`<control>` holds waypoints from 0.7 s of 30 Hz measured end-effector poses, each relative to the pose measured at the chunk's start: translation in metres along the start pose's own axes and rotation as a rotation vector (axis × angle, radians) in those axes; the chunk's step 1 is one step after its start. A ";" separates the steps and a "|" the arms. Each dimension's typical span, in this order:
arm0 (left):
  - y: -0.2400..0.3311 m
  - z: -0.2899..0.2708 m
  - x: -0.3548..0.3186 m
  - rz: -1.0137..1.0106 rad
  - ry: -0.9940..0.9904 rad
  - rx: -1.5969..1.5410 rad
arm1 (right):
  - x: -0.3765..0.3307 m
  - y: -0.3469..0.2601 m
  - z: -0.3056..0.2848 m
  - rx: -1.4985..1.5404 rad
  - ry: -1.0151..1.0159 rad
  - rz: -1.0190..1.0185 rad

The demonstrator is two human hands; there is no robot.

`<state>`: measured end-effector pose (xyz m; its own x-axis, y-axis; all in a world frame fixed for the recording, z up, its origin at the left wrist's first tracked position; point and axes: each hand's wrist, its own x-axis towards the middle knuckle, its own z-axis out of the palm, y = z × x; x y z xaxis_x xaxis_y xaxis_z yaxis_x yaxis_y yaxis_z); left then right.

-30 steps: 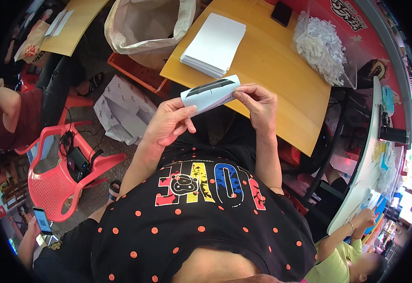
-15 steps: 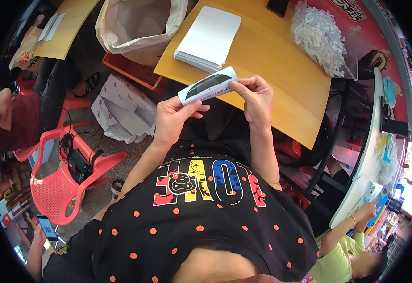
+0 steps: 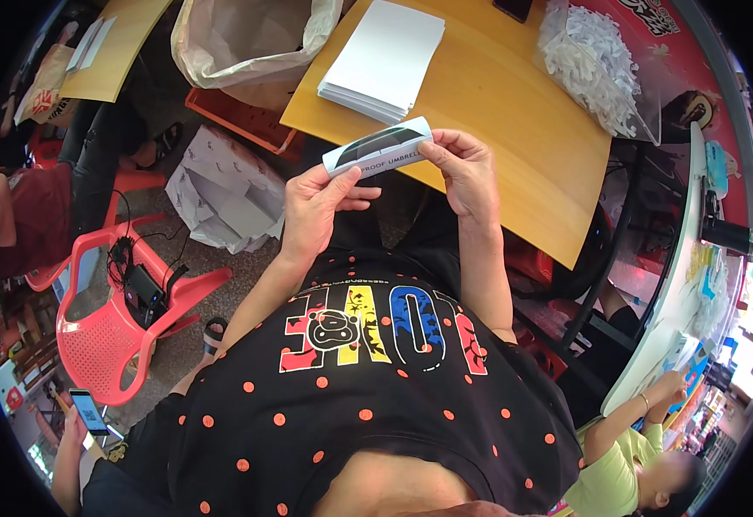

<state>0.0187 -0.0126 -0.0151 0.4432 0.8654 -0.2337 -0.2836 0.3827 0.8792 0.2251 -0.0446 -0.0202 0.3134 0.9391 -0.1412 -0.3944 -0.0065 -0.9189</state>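
Observation:
A pale printed paper piece (image 3: pixel 381 155) with a dark umbrella picture is held between my two hands above the near edge of the yellow table (image 3: pixel 514 164). It bulges into a curve; whether it is a folded sheet or a flattened box, I cannot tell. My left hand (image 3: pixel 314 207) pinches its left end, thumb on the front. At the right end, the thumb and forefinger of my right hand (image 3: pixel 469 177) are closed on it. Just beyond lies a stack of white sheets or cards (image 3: pixel 385 56) on the table.
A clear bag of white paper strips (image 3: pixel 596 69) stands at the table's right, near a dark phone (image 3: pixel 512 9). Left of the table are a large whitish sack (image 3: pixel 251 43), an orange crate (image 3: pixel 243 121) and a pink chair (image 3: pixel 105 336) holding a black device. Other people sit nearby.
The paper piece has tilted so its printed face shows more. My left thumb has shifted up onto its front; both hands keep hold.

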 end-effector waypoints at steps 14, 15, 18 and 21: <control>-0.005 -0.002 0.008 -0.044 0.008 -0.205 | 0.001 0.008 -0.002 0.055 -0.009 0.017; -0.006 -0.003 0.008 -0.039 0.018 -0.204 | 0.001 0.009 -0.002 0.055 -0.009 0.024; -0.008 -0.004 0.007 -0.034 0.025 -0.203 | 0.002 0.011 -0.003 0.074 -0.007 0.035; -0.009 -0.006 0.007 -0.027 0.016 -0.190 | 0.002 0.010 -0.002 0.059 -0.009 0.060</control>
<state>0.0191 -0.0082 -0.0273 0.4396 0.8586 -0.2639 -0.4284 0.4586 0.7786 0.2236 -0.0439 -0.0300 0.2800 0.9406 -0.1922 -0.4628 -0.0431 -0.8854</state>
